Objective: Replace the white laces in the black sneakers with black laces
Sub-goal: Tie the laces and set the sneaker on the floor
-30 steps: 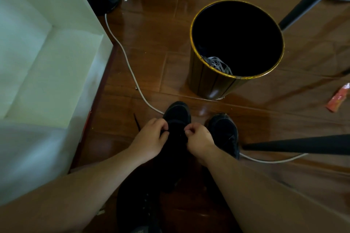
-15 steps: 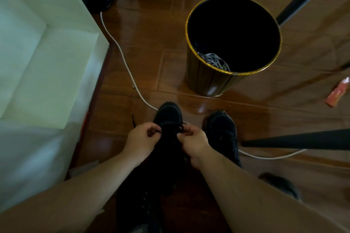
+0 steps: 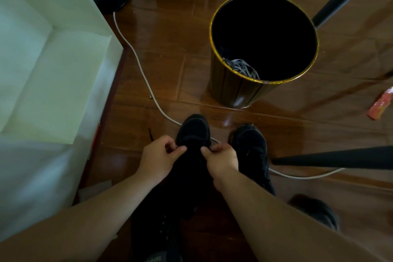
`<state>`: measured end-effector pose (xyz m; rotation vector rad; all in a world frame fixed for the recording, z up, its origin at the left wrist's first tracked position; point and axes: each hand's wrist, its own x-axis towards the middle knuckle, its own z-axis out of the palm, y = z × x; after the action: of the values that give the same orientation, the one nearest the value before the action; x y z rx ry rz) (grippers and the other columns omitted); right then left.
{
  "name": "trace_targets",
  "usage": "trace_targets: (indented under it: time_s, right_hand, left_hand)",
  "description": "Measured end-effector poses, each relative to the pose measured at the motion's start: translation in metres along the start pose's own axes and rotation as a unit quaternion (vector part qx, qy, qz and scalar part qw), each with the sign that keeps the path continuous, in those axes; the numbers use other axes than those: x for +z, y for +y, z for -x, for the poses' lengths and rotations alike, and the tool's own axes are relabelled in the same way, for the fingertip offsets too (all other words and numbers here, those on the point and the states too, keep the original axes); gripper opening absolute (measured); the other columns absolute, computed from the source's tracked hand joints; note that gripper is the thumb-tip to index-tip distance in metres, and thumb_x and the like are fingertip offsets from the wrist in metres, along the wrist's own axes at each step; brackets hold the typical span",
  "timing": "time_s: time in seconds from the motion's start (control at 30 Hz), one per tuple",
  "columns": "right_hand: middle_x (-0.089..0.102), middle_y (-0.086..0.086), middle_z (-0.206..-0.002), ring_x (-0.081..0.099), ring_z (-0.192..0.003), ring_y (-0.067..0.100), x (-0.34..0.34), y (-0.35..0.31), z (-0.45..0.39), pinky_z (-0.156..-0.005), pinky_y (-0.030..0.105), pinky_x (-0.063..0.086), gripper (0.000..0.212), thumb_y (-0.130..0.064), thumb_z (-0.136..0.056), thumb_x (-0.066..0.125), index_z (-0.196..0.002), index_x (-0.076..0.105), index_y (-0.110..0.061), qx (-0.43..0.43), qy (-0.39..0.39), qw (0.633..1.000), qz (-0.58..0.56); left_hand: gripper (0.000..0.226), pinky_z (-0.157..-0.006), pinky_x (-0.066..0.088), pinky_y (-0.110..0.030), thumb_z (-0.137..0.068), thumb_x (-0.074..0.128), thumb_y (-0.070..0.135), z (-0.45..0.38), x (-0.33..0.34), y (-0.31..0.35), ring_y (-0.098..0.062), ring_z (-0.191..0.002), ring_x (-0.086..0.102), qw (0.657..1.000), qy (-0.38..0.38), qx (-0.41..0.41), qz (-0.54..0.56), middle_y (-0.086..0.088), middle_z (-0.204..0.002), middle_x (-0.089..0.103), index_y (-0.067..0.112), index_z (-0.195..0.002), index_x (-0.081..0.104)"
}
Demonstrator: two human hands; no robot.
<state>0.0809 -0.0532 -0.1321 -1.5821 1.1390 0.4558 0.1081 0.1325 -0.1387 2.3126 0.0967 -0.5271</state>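
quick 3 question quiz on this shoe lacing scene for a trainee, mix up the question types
1. True or false: the white laces lie inside the bin.
2. Multiple choice: which sneaker are both hands working on? A) the left sneaker B) the right sneaker C) neither
3. Short answer: what runs across the floor behind the sneakers' toes?

Key
1. True. A pale tangle of laces shows just inside the gold rim.
2. A. The left hand and right hand both pinch at its lacing area; the black lace itself is hard to make out.
3. A white cable.
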Motion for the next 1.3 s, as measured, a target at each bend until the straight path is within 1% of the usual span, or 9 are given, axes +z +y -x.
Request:
trace_targets:
  time_s: [0.2,0.37,0.53,0.7,0.87,0.97,1.1,1.2,1.3]
  right_hand:
    - [0.07,-0.013,-0.099,0.069,-0.086,0.008,-0.008,0.007,0.01,-0.062,0.022,0.053,0.017,-0.029,-0.097,0.073,-0.095,0.07,-0.046,-0.093,-0.111,0.985,0.091]
    - [0.068,-0.018,-0.103,0.063,-0.092,0.001,-0.016,0.001,0.007,-0.073,0.022,0.053,0.02,-0.03,-0.095,0.074,-0.086,0.07,-0.047,-0.165,-0.141,0.949,0.227]
    - [0.064,-0.009,-0.108,0.062,-0.099,0.011,-0.017,-0.005,0.004,-0.084,0.03,0.054,0.008,-0.029,-0.096,0.073,-0.102,0.071,-0.034,-0.214,-0.166,0.915,0.3]
    - [0.061,0.001,-0.106,0.059,-0.093,0.017,-0.023,-0.01,-0.002,-0.079,0.035,0.049,0.014,-0.033,-0.105,0.062,-0.093,0.056,-0.029,-0.221,-0.174,0.874,0.396]
    - [0.06,-0.001,-0.102,0.056,-0.082,0.014,-0.026,-0.002,0.002,-0.065,0.03,0.043,0.013,-0.033,-0.108,0.056,-0.096,0.053,-0.027,-0.221,-0.135,0.878,0.403]
    - [0.059,-0.006,-0.096,0.057,-0.08,0.009,-0.029,0.004,0.008,-0.062,0.028,0.042,0.02,-0.031,-0.107,0.056,-0.088,0.052,-0.029,-0.237,-0.103,0.899,0.355]
    - [0.057,-0.007,-0.094,0.056,-0.078,0.009,-0.035,0.009,0.007,-0.059,0.028,0.04,0.014,-0.032,-0.109,0.051,-0.096,0.05,-0.029,-0.241,-0.109,0.878,0.399]
    - [0.057,-0.005,-0.097,0.056,-0.083,0.013,-0.037,0.01,0.008,-0.07,0.031,0.044,0.008,-0.03,-0.11,0.051,-0.102,0.05,-0.028,-0.257,-0.11,0.859,0.428]
    - [0.055,-0.006,-0.104,0.055,-0.092,0.012,-0.035,0.01,0.013,-0.077,0.026,0.042,0.008,-0.025,-0.107,0.054,-0.1,0.053,-0.026,-0.326,-0.092,0.844,0.415]
  left_hand:
    - [0.018,-0.093,0.048,-0.019,-0.1,0.073,0.026,0.006,-0.01,-0.008,0.002,-0.104,0.063,0.993,-0.098,0.061,-0.015,0.015,-0.11,0.07,0.035,-0.115,0.078]
    - [0.014,-0.084,0.038,-0.002,-0.097,0.075,0.026,0.002,-0.017,-0.005,0.003,-0.097,0.06,0.979,-0.105,0.136,-0.111,0.019,-0.102,0.064,0.031,-0.108,0.082]
    - [0.011,-0.08,0.039,-0.027,-0.105,0.061,0.018,0.001,-0.01,0.004,-0.009,-0.094,0.055,0.977,-0.123,0.127,-0.124,0.013,-0.097,0.055,0.026,-0.1,0.067]
    - [0.024,-0.081,0.036,-0.03,-0.112,0.045,0.025,0.005,-0.01,0.004,-0.009,-0.092,0.051,0.981,-0.152,0.079,-0.092,0.006,-0.098,0.052,0.019,-0.094,0.059]
    - [0.02,-0.09,0.047,-0.032,-0.11,0.054,0.021,0.016,-0.009,0.016,-0.013,-0.1,0.059,0.988,-0.12,0.096,-0.015,0.0,-0.105,0.06,0.011,-0.101,0.067]
    - [0.014,-0.078,0.048,-0.027,-0.107,0.056,0.026,0.021,-0.008,0.021,-0.006,-0.089,0.06,0.988,-0.08,0.13,0.017,0.009,-0.092,0.064,0.023,-0.097,0.065]
    - [0.016,-0.072,0.047,-0.039,-0.106,0.057,0.032,0.014,-0.013,0.013,-0.021,-0.084,0.055,0.951,-0.044,0.24,-0.189,0.005,-0.085,0.06,0.022,-0.094,0.062]
    - [0.019,-0.071,0.043,-0.032,-0.099,0.068,0.045,0.011,-0.01,0.008,-0.019,-0.086,0.053,0.935,-0.034,0.248,-0.253,0.008,-0.087,0.054,0.026,-0.096,0.065]
    - [0.015,-0.075,0.039,-0.018,-0.094,0.075,0.022,0.008,-0.007,0.008,-0.004,-0.089,0.051,0.97,-0.069,0.194,-0.128,0.016,-0.09,0.051,0.033,-0.095,0.065]
